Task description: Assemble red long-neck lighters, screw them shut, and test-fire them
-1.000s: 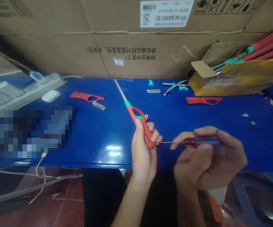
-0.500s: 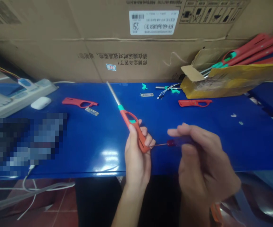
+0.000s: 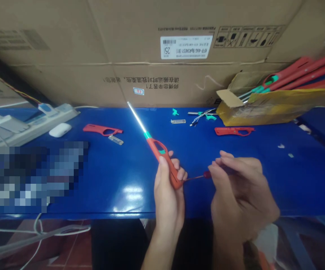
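Observation:
My left hand [image 3: 170,187] is closed around the red handle of a long-nosed gas lighter [image 3: 153,144]. Its metal tube points up and to the left, with a green collar and green trigger showing. My right hand [image 3: 241,191] is closed on a screwdriver [image 3: 206,174], most of whose handle is hidden by the fingers. The thin shaft reaches left to the butt end of the lighter, close to my left fingertips; whether the tip sits in a screw is too small to tell.
On the blue table [image 3: 106,180] lie a red lighter shell [image 3: 102,130], another red shell [image 3: 234,131], a clear fuel tank [image 3: 178,121] and green triggers. A taped carton [image 3: 263,112] full of lighters stands right. A power strip [image 3: 33,125] and white earbud case [image 3: 60,129] are left.
My right fingers have drawn in from stretched out to closed around the screwdriver handle. The shaft stays at the lighter's butt. The whole view has shifted slightly down and right.

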A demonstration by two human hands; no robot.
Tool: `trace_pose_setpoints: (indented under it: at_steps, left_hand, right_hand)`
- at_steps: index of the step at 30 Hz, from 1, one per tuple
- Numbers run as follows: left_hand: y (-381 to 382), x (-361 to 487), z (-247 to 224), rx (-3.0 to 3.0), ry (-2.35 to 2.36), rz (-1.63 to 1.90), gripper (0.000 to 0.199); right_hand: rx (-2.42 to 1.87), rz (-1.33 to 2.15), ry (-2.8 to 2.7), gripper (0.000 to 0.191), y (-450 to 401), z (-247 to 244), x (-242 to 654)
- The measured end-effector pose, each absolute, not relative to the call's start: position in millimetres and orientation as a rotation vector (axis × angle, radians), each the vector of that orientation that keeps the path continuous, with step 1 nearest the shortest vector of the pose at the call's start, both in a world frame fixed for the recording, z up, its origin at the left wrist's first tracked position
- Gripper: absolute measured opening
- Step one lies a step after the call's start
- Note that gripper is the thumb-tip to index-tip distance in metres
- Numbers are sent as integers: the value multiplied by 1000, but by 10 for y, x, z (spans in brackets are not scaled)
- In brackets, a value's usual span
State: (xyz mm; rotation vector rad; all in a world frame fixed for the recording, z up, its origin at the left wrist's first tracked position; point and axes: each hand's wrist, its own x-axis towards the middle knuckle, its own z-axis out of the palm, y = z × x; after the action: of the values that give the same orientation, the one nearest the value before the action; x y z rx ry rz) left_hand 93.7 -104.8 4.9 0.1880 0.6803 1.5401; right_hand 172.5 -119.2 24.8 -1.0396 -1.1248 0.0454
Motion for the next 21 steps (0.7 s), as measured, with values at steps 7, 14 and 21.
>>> trace_pose_setpoints:
  at_steps: [7, 14, 21]
  left_hand:
    - [-1054, 936, 60, 169, 703, 1536, 34]
    - [-1041, 935, 59, 162, 685, 1545, 32]
    - [-1048, 924, 60, 168, 686, 1549, 31]
  right_hand:
    - [-1016, 246, -1130, 28, -1269, 215, 1759]
    - [-991, 132, -1232, 29, -1216, 126, 1909]
    - [-1019, 136, -1136, 45, -1244, 76, 1918]
